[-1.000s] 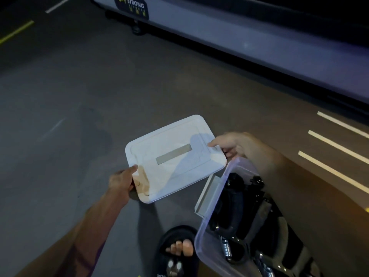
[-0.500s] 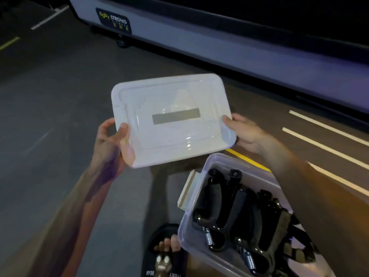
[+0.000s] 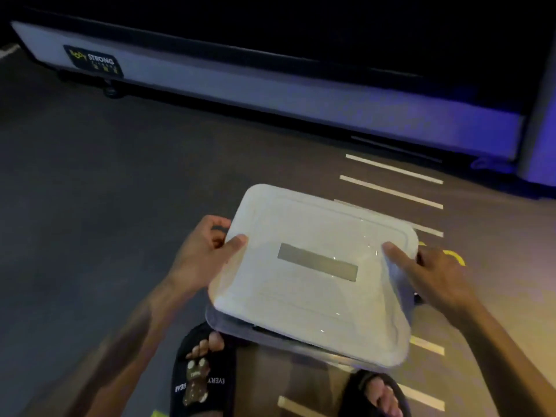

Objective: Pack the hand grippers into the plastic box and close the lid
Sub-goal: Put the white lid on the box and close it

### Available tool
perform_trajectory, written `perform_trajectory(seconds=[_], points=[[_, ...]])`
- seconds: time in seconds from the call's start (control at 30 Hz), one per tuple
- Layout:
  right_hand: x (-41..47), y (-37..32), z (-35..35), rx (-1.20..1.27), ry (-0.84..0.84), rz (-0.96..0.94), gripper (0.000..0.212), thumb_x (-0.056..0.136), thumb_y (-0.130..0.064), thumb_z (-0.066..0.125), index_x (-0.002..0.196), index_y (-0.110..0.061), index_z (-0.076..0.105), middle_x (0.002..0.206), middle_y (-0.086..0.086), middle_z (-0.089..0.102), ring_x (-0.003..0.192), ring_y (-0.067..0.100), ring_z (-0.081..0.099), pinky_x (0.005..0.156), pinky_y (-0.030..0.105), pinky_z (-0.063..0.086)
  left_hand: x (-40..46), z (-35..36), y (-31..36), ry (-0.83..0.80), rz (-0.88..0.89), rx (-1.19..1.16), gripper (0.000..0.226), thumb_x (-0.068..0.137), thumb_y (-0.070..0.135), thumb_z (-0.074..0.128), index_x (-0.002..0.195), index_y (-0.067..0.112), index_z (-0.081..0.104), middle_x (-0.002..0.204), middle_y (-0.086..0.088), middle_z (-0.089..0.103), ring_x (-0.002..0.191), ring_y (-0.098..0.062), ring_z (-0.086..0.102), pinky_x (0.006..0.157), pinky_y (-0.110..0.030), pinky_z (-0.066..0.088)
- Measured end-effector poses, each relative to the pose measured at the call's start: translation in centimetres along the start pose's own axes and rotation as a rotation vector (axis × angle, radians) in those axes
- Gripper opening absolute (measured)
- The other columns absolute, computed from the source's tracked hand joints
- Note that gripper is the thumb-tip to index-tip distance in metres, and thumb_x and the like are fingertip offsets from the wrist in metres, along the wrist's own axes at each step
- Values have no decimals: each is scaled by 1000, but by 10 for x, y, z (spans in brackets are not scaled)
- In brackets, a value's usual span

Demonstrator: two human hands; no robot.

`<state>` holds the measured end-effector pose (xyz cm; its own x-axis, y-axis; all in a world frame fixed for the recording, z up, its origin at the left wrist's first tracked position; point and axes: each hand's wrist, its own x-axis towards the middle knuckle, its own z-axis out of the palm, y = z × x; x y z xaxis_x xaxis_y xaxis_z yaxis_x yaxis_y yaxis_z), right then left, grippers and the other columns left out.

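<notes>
A person's left hand [image 3: 201,256] grips the left edge of a white plastic lid [image 3: 313,272], thumb pressed on the top face and fingers [image 3: 215,225] curled under the rim. The lid, marked with a grey rectangular strip [image 3: 317,262] at its centre, sits tilted over the clear plastic box [image 3: 240,325], whose near-left rim shows just below the lid's near edge; the lid hides the box's contents, and whether it is seated cannot be told. At right, the right hand [image 3: 430,275] holds the lid's right edge, thumb laid on top and the other fingers wrapped over the side. Near the camera, two feet in black slippers [image 3: 202,377] stand on a dark floor [image 3: 90,191] painted with white stripes [image 3: 391,192]. A white padded platform [image 3: 270,88] runs along the far side.
</notes>
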<state>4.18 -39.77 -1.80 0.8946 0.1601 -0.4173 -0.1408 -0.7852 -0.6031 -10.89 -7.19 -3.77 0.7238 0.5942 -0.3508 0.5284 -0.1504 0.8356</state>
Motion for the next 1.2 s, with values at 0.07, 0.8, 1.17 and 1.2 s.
perform_trajectory(seconds=[0.07, 0.8, 1.17, 1.2], points=[[-6, 5, -1, -161, -31, -6, 70, 79, -80, 51, 88, -11, 57, 79, 14, 67, 56, 28, 70, 53, 46, 61, -7, 1, -7, 3, 13, 142, 33, 85, 38, 78, 110, 26, 59, 94, 4, 73, 85, -16, 71, 79, -45, 59], [26, 13, 11, -547, -43, 8, 52, 74, -68, 70, 86, -19, 57, 83, 5, 63, 69, 24, 62, 56, 33, 49, 8, -15, -9, -148, 42, 565, 32, 79, 43, 81, 102, 31, 63, 91, 16, 69, 83, -6, 67, 71, -35, 58], [-5, 23, 15, 192, -230, -20, 47, 82, -56, 63, 91, -10, 67, 70, 9, 74, 58, 40, 67, 56, 41, 56, 17, -22, -31, -417, -180, 44, 53, 69, 55, 85, 107, 20, 76, 104, -11, 77, 98, -25, 73, 96, -51, 54], [-6, 24, 17, 197, -169, -58, 45, 81, -54, 64, 84, -9, 67, 64, 6, 72, 55, 37, 66, 53, 37, 54, 17, -21, -33, -415, -171, 5, 58, 65, 56, 86, 109, 20, 75, 106, -11, 77, 101, -27, 73, 97, -53, 54]])
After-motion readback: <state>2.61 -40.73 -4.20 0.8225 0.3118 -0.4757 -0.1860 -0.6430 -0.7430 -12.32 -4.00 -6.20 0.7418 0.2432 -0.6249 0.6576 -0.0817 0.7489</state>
